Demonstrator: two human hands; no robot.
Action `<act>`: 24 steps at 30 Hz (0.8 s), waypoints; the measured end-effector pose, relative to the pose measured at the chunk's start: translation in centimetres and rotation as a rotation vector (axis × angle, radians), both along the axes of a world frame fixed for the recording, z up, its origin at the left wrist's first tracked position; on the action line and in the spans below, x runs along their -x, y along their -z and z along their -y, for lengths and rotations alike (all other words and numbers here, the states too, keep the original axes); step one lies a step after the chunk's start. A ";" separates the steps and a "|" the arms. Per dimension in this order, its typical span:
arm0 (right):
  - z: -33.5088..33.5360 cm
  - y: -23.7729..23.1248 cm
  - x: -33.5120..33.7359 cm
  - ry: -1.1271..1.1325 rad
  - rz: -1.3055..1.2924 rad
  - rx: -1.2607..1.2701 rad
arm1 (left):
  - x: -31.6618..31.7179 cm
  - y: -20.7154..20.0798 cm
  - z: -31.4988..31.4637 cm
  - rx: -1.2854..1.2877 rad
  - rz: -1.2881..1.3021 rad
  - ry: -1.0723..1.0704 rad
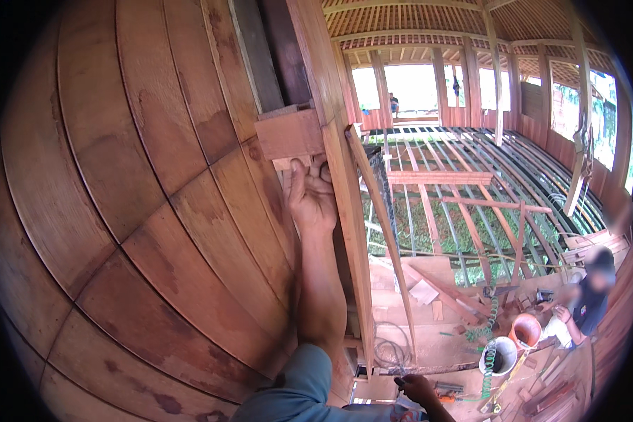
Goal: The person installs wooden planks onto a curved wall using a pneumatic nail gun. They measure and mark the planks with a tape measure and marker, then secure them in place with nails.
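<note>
A reddish wooden block point(288, 137) is held up by the left hand point(313, 200) in the narrow gap between a plank wall point(141, 176) on the left and an upright post point(344, 211) on the right. The fingers of this hand are clamped on the block's lower end: the thumb is laid against the paler lower edge, and the others are curled in close to the post. The palm is turned toward the viewer, and the forearm is bared below a grey-blue sleeve point(309, 373).

Lower down and to the right, a dark handle point(399, 382) is gripped by the right hand point(418, 390), with the fingers closed around it; what the handle belongs to cannot be told.

A long slat point(385, 225) is leaned just right of the post. On the near right, a white bucket point(503, 343) and an orange bucket point(527, 343) are set side by side, with a green coiled hose point(487, 385) passed beside the white one. A co-worker point(589, 306) in a dark cap and dark shirt is seated to their right. Farther off, rows of floor beams point(429, 218) are laid beneath a slatted roof point(415, 20), and another person point(394, 105) is seen at the far side.
</note>
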State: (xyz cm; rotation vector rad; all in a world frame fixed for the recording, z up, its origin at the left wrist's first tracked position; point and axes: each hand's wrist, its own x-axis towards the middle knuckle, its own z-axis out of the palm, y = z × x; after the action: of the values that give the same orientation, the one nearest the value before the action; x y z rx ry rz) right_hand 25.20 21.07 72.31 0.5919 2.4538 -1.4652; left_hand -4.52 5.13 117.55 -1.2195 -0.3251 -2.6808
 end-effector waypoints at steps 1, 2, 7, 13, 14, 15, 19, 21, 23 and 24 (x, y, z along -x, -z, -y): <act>-0.4 -1.0 0.5 0.002 -0.027 0.052 | 0.2 -0.1 0.1 -0.019 -0.043 0.038; -0.9 -2.4 0.9 0.007 -0.047 0.101 | 0.5 -0.2 0.1 -0.013 -0.025 0.039; -4.1 -20.6 6.2 -0.093 -0.669 -0.010 | 0.9 -1.0 0.4 0.034 0.008 0.017; 1.7 -52.8 12.9 -0.548 -1.586 -1.038 | 0.9 -1.4 -0.8 -0.113 0.196 0.142; 3.7 -55.9 14.8 -0.559 -1.729 -1.101 | 1.0 -1.5 -1.1 -0.148 0.151 0.186; 5.4 -58.3 16.1 -0.544 -1.791 -1.217 | 1.2 -1.6 -1.2 -0.156 0.152 0.127; 9.8 -61.9 18.1 -0.507 -1.930 -0.887 | 1.2 -1.6 -1.1 -0.170 0.115 0.036; 10.5 -62.9 17.9 -0.375 -1.895 -0.218 | 0.7 -1.8 -1.0 -0.170 0.220 0.072; 12.3 -63.5 18.5 -0.349 -2.129 -0.159 | -0.1 -2.0 -1.1 -0.271 0.131 0.182; 12.9 -62.8 18.5 -0.382 -2.108 -0.116 | -0.4 -2.1 -0.9 -0.316 0.051 0.245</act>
State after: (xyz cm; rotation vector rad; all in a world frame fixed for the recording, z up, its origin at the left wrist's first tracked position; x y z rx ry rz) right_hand 6.69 8.21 135.09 -2.5433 3.0456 -1.9647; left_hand -4.11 6.06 119.61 -1.1589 0.2515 -2.8239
